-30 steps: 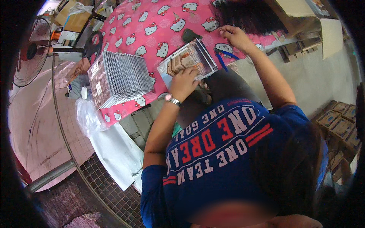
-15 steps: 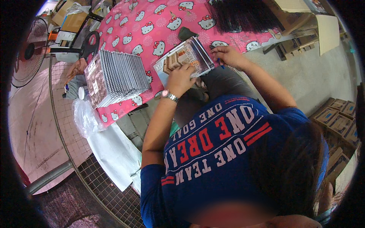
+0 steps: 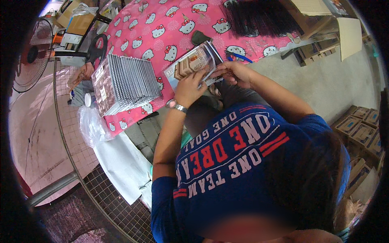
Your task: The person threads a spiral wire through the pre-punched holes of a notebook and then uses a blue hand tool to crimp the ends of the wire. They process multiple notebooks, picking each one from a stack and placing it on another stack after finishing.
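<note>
A booklet with a building pictured on its cover (image 3: pixel 184 67) lies at the table's near edge, on top of other booklets or sheets. My left hand (image 3: pixel 191 87), with a metal watch at the wrist, is closed on its near side, fingers bent over the cover. At the right edge of the booklet, my right hand (image 3: pixel 237 73) has its thumb and fingers pinched together; the booklet's edge appears to be between them. The cover bows up slightly there. A slim blue tool (image 3: pixel 242 57) lies on the tablecloth just beyond my right hand.
To the left stands a tall stack of wire-bound booklets (image 3: pixel 131 81) on the pink patterned tablecloth (image 3: pixel 172 30). Black wire strips (image 3: pixel 259 18) lie at the far right. A dark green object (image 3: pixel 200 37) sits behind the booklet. A fan (image 3: pixel 32 54) stands far left.
My right hand has moved left to the booklet's edge and let go of the blue tool, which now lies on the table. My left fingers have drawn in on the cover.
</note>
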Demonstrator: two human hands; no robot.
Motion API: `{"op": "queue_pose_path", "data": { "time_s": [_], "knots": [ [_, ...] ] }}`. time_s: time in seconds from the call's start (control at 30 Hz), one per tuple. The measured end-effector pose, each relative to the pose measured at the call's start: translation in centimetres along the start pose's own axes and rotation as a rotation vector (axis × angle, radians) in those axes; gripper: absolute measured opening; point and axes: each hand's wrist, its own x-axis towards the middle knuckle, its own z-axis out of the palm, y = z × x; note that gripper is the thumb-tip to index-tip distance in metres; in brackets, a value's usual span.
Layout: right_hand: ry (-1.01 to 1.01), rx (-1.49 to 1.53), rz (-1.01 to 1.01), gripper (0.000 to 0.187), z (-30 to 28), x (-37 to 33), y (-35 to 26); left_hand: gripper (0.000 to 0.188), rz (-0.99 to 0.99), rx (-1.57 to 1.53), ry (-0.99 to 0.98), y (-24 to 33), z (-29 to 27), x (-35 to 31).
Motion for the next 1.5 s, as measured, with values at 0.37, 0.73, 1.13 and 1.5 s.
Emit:
{"op": "queue_pose_path", "data": {
  "time_s": [0.37,0.73,1.13,1.5],
  "knots": [
    [0.288,-0.679,-0.961,0.057,3.8,1.5,-1.5,0.021,-0.154,0.327,0.254,1.5,-5.7,3.7],
    [0.026,-0.939,-0.866,0.035,3.1,0.8,-5.5,0.021,0.103,0.071,0.314,-0.2,-4.9,4.8],
    [0.077,-1.269,-1.198,0.031,3.3,1.1,-7.1,0.024,0.123,-0.018,0.244,0.3,-5.5,4.9],
    [0.173,-1.280,-1.052,0.029,4.3,-0.8,-6.2,0.024,0.098,0.008,0.271,1.3,-5.5,4.7]
  ]
}}
